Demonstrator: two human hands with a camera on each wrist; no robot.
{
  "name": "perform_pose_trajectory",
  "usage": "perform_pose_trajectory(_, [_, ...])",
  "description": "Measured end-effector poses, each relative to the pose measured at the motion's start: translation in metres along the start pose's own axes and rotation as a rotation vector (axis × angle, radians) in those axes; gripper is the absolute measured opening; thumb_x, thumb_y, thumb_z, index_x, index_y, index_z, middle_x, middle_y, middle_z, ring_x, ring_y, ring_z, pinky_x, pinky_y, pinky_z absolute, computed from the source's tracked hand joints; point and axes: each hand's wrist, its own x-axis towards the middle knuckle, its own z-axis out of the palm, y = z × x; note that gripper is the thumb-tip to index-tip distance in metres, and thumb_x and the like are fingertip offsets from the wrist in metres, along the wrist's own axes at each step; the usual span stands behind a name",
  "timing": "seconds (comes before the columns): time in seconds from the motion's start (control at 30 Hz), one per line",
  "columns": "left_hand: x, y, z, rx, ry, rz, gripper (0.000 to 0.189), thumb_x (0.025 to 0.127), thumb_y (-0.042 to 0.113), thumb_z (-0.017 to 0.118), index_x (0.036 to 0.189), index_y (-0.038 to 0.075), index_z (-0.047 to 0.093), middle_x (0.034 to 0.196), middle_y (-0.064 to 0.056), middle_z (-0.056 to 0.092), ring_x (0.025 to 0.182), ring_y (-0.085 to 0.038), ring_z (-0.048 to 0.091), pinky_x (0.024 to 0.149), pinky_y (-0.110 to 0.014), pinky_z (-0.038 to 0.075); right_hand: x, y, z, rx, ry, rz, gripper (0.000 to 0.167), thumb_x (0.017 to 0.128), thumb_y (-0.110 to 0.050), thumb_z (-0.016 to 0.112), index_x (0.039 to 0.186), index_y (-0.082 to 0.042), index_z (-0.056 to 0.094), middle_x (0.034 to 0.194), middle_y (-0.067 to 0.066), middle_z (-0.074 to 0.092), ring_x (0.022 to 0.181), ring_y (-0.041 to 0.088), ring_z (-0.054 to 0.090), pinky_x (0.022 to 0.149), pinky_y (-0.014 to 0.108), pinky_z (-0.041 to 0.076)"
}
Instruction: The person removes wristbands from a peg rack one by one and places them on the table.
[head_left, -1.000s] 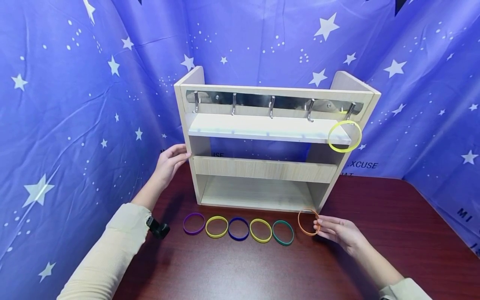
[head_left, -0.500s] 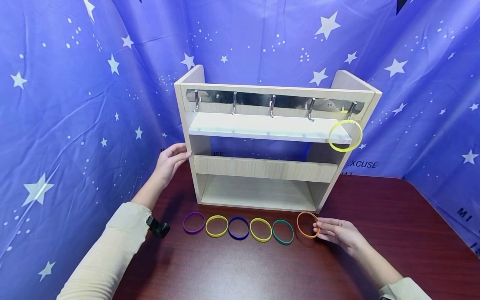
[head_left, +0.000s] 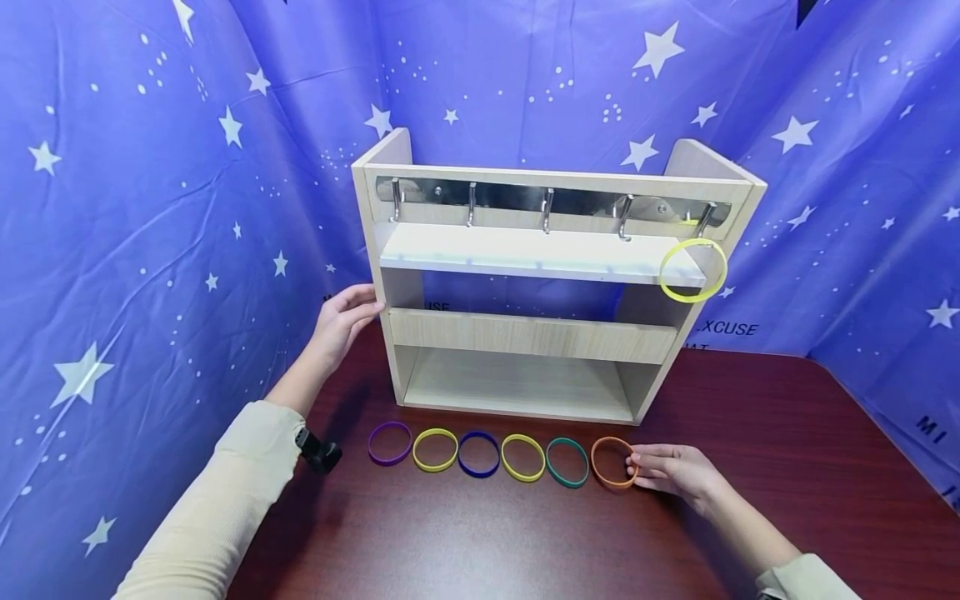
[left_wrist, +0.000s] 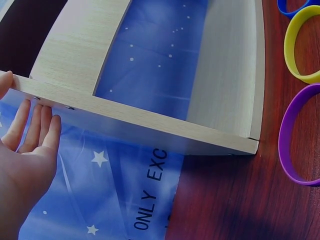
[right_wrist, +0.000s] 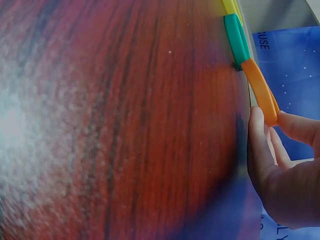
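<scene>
My right hand point(head_left: 678, 475) pinches an orange wristband point(right_wrist: 261, 92) at its right side, between thumb and fingers, low at the table top. Whether the band lies fully flat is hard to tell. Beside it, a green wristband point(head_left: 573, 485) ends a row on the table. My left hand point(head_left: 333, 333) rests on the left side panel of a pale wooden shelf point(head_left: 532, 333). In the left wrist view its fingers lie against the panel's outer face, and the thumb point(left_wrist: 5, 82) touches the front edge.
Further left in the row lie yellow point(head_left: 523, 479), blue point(head_left: 477, 476), another yellow and purple point(head_left: 389, 462) wristbands. A yellow wristband point(head_left: 686, 299) hangs from the rightmost hook point(head_left: 705, 218) of the shelf's metal rail. Starry blue cloth point(head_left: 525, 83) surrounds the dark wooden table point(head_left: 480, 550).
The orange wristband has come down from a raised, tilted pose to the table beside the green one, my right hand lowering with it. My left hand has stayed on the shelf.
</scene>
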Motion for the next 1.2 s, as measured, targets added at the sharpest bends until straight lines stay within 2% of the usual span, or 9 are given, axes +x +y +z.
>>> perform_pose_trajectory(0.47, [0.0, 0.001, 0.0, 0.007, -0.005, 0.002, 0.027, 0.09, -0.004, 0.053, 0.096, 0.021, 0.062, 0.091, 0.012, 0.066, 0.09, -0.001, 0.062, 0.085, -0.013, 0.051, 0.0, 0.0, 0.002, -0.021, 0.003, 0.016, 0.015, 0.092, -0.002, 0.059, 0.104, -0.004, 0.068, 0.088, -0.003, 0.074, 0.084, 0.004, 0.069, 0.078, 0.023, 0.059])
perform_pose_trajectory(0.87, [0.0, 0.001, 0.0, 0.006, -0.003, -0.002, 0.025, 0.09, -0.004, 0.053, 0.1, 0.018, 0.06, 0.092, 0.012, 0.066, 0.09, -0.001, 0.061, 0.085, -0.012, 0.051, -0.001, 0.001, 0.004, -0.063, 0.028, 0.01, 0.017, 0.092, -0.002, 0.058, 0.106, 0.001, 0.067, 0.085, -0.002, 0.074, 0.082, 0.006, 0.07, 0.077, 0.024, 0.059])
perform_pose_trajectory(0.97, [0.0, 0.001, 0.001, 0.013, -0.003, -0.003, 0.024, 0.09, -0.003, 0.053, 0.102, 0.016, 0.059, 0.092, 0.012, 0.066, 0.091, 0.0, 0.061, 0.085, -0.012, 0.051, -0.001, 0.001, 0.006, -0.113, 0.043, 0.001, 0.022, 0.092, -0.002, 0.058, 0.11, 0.009, 0.064, 0.086, -0.003, 0.074, 0.081, 0.005, 0.069, 0.076, 0.024, 0.059])
perform_pose_trajectory(1.1, [0.0, 0.001, 0.001, 0.018, -0.002, -0.001, 0.023, 0.09, -0.003, 0.053, 0.104, 0.014, 0.059, 0.092, 0.013, 0.066, 0.091, 0.0, 0.061, 0.086, -0.012, 0.051, -0.002, -0.001, 0.01, -0.228, 0.089, -0.021, 0.037, 0.09, -0.003, 0.061, 0.117, 0.021, 0.054, 0.088, -0.003, 0.072, 0.08, 0.004, 0.068, 0.076, 0.024, 0.059])
perform_pose_trajectory(1.2, [0.0, 0.002, 0.001, 0.021, -0.002, -0.001, 0.022, 0.09, -0.003, 0.053, 0.105, 0.013, 0.058, 0.092, 0.013, 0.065, 0.091, 0.0, 0.061, 0.086, -0.012, 0.05, -0.003, -0.002, 0.013, -0.307, 0.138, -0.037, 0.044, 0.089, -0.005, 0.062, 0.119, 0.025, 0.049, 0.088, -0.003, 0.072, 0.079, 0.003, 0.067, 0.075, 0.026, 0.06])
